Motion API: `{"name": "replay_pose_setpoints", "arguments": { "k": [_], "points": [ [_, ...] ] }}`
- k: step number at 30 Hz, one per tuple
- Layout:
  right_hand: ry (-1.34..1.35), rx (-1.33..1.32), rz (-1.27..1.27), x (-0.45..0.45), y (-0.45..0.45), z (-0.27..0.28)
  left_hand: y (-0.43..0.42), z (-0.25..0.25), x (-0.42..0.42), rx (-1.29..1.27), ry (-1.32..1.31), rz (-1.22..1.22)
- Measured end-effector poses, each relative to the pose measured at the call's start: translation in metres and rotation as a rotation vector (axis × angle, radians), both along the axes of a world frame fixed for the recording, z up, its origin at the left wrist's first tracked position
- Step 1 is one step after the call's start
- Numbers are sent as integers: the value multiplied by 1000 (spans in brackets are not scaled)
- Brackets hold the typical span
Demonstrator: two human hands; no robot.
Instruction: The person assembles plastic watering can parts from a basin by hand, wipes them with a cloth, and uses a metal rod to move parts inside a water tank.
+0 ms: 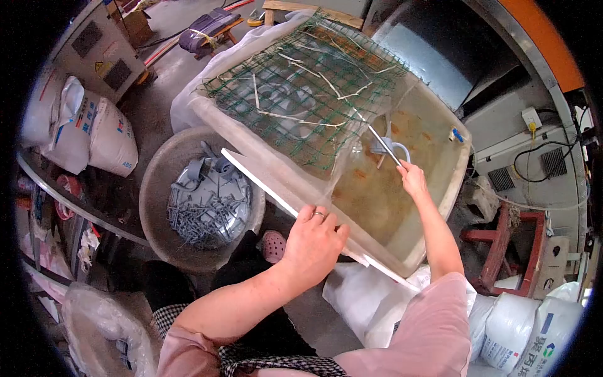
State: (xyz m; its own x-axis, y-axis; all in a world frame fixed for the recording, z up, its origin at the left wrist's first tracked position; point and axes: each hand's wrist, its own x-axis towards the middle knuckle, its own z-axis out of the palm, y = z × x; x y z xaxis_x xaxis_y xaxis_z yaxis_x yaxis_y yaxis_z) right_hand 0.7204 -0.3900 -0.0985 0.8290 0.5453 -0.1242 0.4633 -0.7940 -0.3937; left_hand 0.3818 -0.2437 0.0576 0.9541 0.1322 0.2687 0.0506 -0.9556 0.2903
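My right hand (412,179) is closed around the end of a thin metal rod (384,143), which reaches over a large water-filled tub (463,164). Near the rod's middle, grey plastic pieces with a curved, hook-like part (380,146) are at the water; I cannot tell whether the rod touches them. My left hand (316,242) is at the tub's near side, its fingers curled over the edge of a long white board (267,187). Green netting (295,94) with pale strips covers the far-left part of the tub, and more grey rounded pieces show below it.
A round basin (151,195) at the left holds many small grey plastic parts (207,210). White sacks (113,138) stand farther left, more printed sacks (509,327) at the lower right. A red frame (502,251) and machine cabinets (534,163) are at the right.
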Motion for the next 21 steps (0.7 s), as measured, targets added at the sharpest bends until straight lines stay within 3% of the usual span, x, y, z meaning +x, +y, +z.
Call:
{"name": "replay_pose_setpoints", "arguments": {
  "k": [5,8,21],
  "points": [
    [51,69,-117,-16,-27,17,-4,1,1,56,14,-1],
    [1,136,-113,-7,-25,-6,-5,1,1,70,13,-1],
    [-106,101,-92,31,56,-28,4,-1,-2,18,-32,21]
  ]
}}
